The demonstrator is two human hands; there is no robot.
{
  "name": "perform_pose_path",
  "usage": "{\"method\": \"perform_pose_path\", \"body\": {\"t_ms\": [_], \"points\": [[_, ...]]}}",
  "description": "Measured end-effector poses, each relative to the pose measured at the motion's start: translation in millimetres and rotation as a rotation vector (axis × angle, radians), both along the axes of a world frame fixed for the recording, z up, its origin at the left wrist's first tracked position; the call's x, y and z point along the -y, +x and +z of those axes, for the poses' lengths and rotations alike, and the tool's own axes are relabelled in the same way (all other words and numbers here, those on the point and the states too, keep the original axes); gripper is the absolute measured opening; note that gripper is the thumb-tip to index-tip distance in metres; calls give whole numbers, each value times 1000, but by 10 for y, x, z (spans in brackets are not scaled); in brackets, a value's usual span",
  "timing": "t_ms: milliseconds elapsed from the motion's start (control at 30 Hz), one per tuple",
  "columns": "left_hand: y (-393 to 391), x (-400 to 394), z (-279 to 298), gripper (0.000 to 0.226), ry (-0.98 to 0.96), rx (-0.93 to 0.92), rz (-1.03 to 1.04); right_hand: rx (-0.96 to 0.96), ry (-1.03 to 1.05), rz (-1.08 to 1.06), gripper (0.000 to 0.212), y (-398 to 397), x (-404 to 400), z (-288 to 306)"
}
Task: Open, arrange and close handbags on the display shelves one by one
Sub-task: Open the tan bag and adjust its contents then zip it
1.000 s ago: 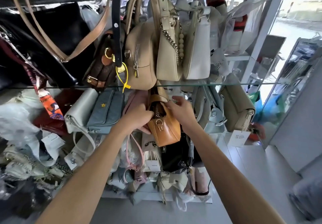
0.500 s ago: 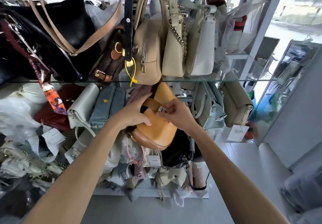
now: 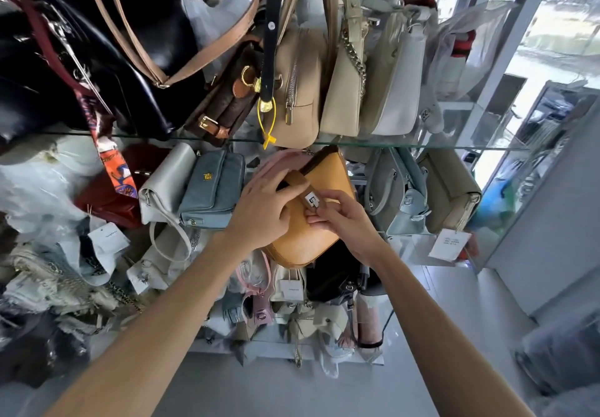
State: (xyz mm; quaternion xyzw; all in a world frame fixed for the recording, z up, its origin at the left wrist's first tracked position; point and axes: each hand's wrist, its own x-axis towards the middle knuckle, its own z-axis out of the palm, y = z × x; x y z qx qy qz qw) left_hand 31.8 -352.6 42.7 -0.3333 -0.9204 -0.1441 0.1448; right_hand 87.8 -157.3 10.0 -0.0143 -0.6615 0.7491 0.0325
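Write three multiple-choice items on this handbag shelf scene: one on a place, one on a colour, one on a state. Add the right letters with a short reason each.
1. Where is the blue-grey wallet bag?
A. left of the tan handbag
B. hanging above the glass shelf
C. on the floor

2. What colour is the plastic tie hanging off the black strap?
A. red
B. yellow
C. green

3. What is the right hand doing?
A. hanging idle
B. resting flat on the glass
C. pinching the tan handbag's clasp tab

Answers: 1 A, it stands under the glass beside the tan handbag. 2 B, the tie is bright yellow. 3 C, its fingertips close on the tab while the left hand grips the handbag.
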Motion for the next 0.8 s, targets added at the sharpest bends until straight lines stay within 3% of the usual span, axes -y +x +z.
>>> {"method": "perform_pose_path", "body": {"t_ms": [300, 467, 533, 667, 800], "points": [[-136, -49, -16, 63, 149, -94, -164, -22, -4, -126, 23, -22, 95, -33], [-193, -101, 5, 61, 164, -1, -85, 31, 29, -239, 16, -63, 150, 10], [-233, -119, -10, 56, 171, 3, -82, 61, 21, -260, 23, -63, 167, 59], [-266, -126, -6, 41, 205, 9, -115, 137, 2, -190, 44, -88, 152, 161], [-338, -46, 51, 57, 79, 206, -185, 118, -34, -48, 41, -61, 49, 102]]}}
